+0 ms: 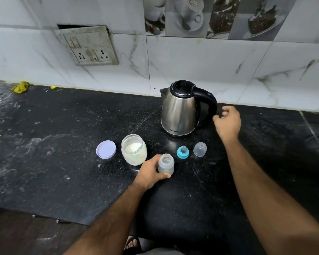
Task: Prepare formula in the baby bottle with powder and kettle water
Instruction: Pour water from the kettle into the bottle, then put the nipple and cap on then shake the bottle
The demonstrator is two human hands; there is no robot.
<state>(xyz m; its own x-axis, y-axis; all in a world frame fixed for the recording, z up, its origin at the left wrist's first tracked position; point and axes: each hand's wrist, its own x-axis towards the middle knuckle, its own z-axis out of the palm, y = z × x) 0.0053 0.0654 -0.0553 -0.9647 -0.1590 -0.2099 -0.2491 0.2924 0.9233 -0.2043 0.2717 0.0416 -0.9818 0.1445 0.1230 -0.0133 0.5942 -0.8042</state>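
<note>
Worktop (63, 162): kettle (180, 111) stood at the back near the wall | your right hand (227, 122) was just right of its handle | jar (134, 150) sat before the kettle, to the left; lid (106, 149) left of jar | bottle (166, 165) in your left hand (151, 173), right of jar | teat ring (182, 152) and cap (200, 149) lay behind-right of the bottle.

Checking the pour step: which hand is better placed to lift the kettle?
Right. The right hand hangs open beside the kettle handle, while the left hand holds the baby bottle.

Bare counter (44, 144) left; kettle (180, 109) possibly blocking behind.
</note>
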